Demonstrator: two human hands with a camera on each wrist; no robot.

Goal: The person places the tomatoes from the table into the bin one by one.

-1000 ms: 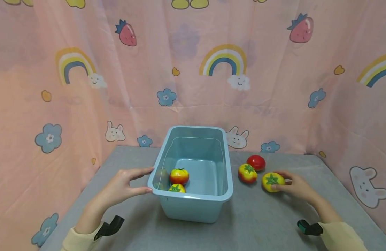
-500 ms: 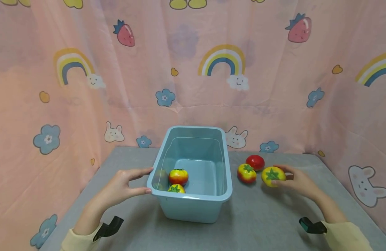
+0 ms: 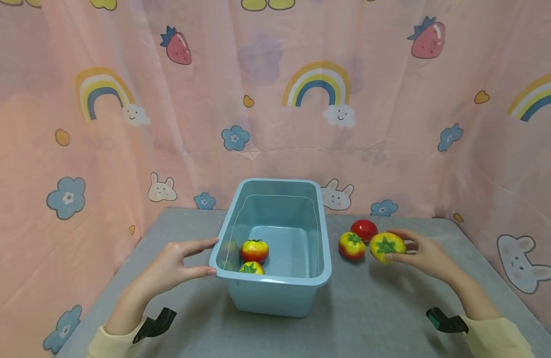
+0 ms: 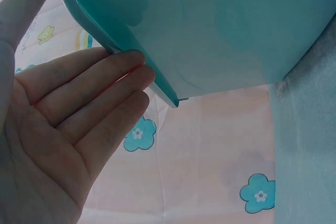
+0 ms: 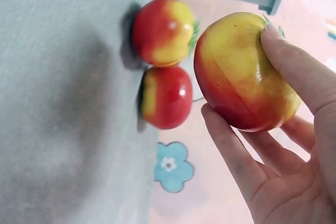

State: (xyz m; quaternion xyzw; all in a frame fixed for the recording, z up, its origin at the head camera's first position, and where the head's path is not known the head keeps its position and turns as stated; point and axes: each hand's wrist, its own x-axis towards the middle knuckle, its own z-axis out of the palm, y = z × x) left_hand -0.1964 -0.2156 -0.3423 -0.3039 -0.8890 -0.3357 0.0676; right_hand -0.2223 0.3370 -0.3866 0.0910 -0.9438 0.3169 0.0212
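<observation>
My right hand [image 3: 429, 253] holds a yellow and red tomato [image 3: 386, 245] with a green star-shaped calyx, pinched between thumb and fingers. The right wrist view shows this tomato [image 5: 247, 72] raised off the table. Close beside it on the tabletop lie a yellow-red tomato [image 3: 352, 246] and a redder one [image 3: 364, 229]. With straight fingers, my left hand [image 3: 168, 271] touches the left rim of a light blue plastic bin [image 3: 275, 298]. Fingertips [image 4: 134, 57] meet the rim from outside in the left wrist view. Inside the bin are two tomatoes, one whole [image 3: 255, 251] and one [image 3: 252, 268] partly hidden by the front rim.
The grey table [image 3: 356, 318] carries the bin at its middle. A pink curtain [image 3: 266, 109] with rainbows, rabbits and flowers hangs behind and at both sides. Each wrist wears a black mount, such as the one by the right sleeve [image 3: 495, 335].
The right hand has raised its tomato from the table, and the tomato has shifted slightly toward the other two. The left hand and the bin stay in place.
</observation>
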